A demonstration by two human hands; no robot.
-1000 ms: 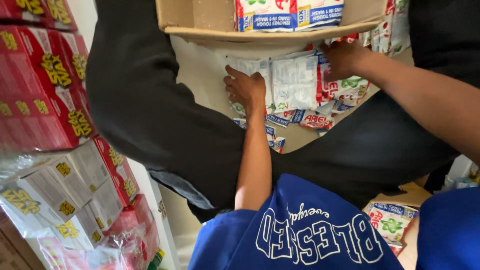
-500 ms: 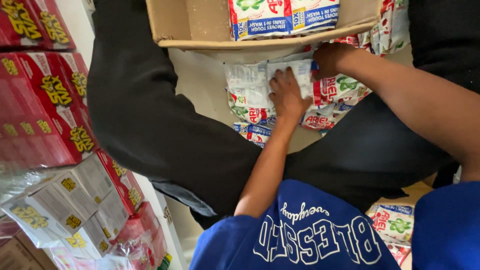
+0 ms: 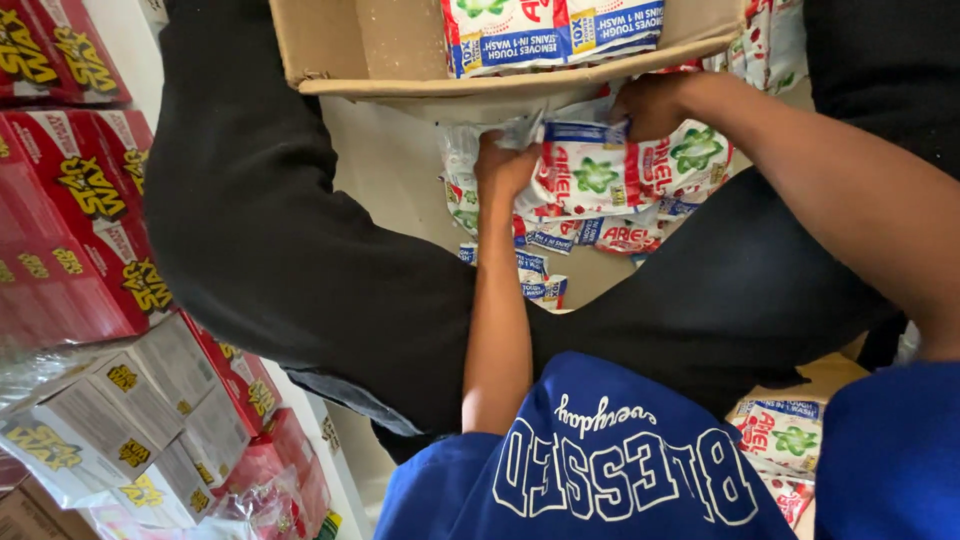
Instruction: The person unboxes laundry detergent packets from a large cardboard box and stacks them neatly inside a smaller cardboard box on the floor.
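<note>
Free passage: a narrow floor [image 3: 400, 180] gap between the two black-trousered legs [image 3: 280, 230], closed at the far end by the cardboard box [image 3: 420, 88]. Stacked red cartons [image 3: 70, 200] wall the left side; clearance beneath the box apparently slight, partly hidden by sachets [image 3: 590, 180].

both hands [image 3: 505, 165] [image 3: 648, 105] on a strip of detergent sachets [image 3: 600, 175] below an open cardboard box [image 3: 400, 60]
</note>
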